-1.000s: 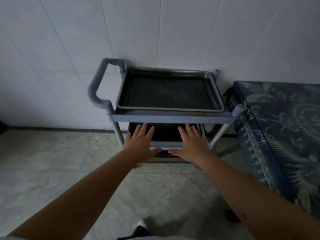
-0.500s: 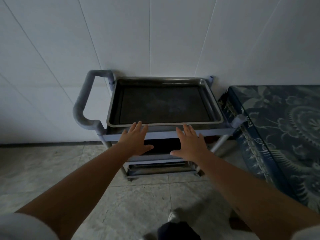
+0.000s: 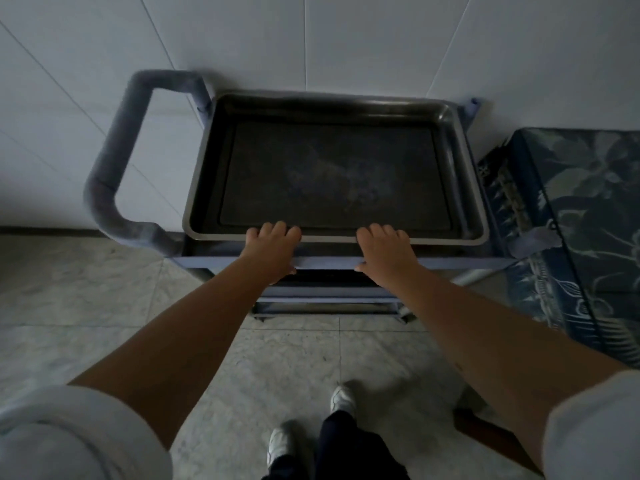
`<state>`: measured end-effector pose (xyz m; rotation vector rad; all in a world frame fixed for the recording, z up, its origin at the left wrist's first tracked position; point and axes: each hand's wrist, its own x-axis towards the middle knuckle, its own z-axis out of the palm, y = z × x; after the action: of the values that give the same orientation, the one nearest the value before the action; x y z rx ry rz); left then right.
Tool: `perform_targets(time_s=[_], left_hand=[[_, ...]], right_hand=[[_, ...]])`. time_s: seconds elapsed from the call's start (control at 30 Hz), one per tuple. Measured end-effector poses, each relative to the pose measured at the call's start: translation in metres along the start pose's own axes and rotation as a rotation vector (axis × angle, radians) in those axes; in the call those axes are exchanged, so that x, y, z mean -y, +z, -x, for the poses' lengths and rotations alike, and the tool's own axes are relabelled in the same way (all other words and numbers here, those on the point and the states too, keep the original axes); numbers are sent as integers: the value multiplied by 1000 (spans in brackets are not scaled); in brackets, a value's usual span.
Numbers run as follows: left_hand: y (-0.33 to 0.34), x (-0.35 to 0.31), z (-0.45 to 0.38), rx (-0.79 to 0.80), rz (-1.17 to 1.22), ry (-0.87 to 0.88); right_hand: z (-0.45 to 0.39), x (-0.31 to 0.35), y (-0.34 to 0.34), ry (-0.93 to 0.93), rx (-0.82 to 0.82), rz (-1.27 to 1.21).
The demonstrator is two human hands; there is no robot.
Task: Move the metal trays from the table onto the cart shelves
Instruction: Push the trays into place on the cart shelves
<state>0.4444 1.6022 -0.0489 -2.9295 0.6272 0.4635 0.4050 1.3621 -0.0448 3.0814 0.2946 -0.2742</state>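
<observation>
— Sitting on the cart's (image 3: 398, 263) top shelf is the metal tray (image 3: 332, 174), long side toward the person, its near rim at the shelf's front edge. Which hand has it?

— Both. The left hand (image 3: 272, 247) is at about seven o'clock on the tray, the right hand (image 3: 384, 249) at about five o'clock. Each has its fingers curled over the near rim with the thumb lower, by the shelf's front rail. Whether the thumbs press the tray itself I cannot tell.

— Why hold it there?

— My guess: two hands set apart on the long rim keep a wide, shallow tray level and let it be squared inside the shelf lip. It already looks seated, so this reads as a final nudge or a check.

— And around it?

— A lower shelf (image 3: 325, 292) shows beneath; what it carries is too dark to say. The cart's handle (image 3: 114, 161) is at nine o'clock, a tiled wall (image 3: 311, 39) at twelve, and the counter (image 3: 581, 216) under a patterned blue cloth at three o'clock, just beside the cart.
</observation>
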Motion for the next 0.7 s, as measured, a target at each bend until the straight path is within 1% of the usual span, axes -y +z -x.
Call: perform_targets(time_s=[0.07,0.23,0.37,0.5,0.7], left_hand=[[4,-1,-3,-42,5,-27],[7,0,-3,-107,20,-21],[10,-3,8,-178,27,-27],[15,-13,22,-253,17,-71],[16,-20,31,-296,-3,-84]], right_hand=[[0,0,3,-6,-49,17],[-1,-2,2,-24,-86,21],[7,3,2,-25,-133,38],[17,8,7,-12,-182,59],[22,15,11,12,-187,98]])
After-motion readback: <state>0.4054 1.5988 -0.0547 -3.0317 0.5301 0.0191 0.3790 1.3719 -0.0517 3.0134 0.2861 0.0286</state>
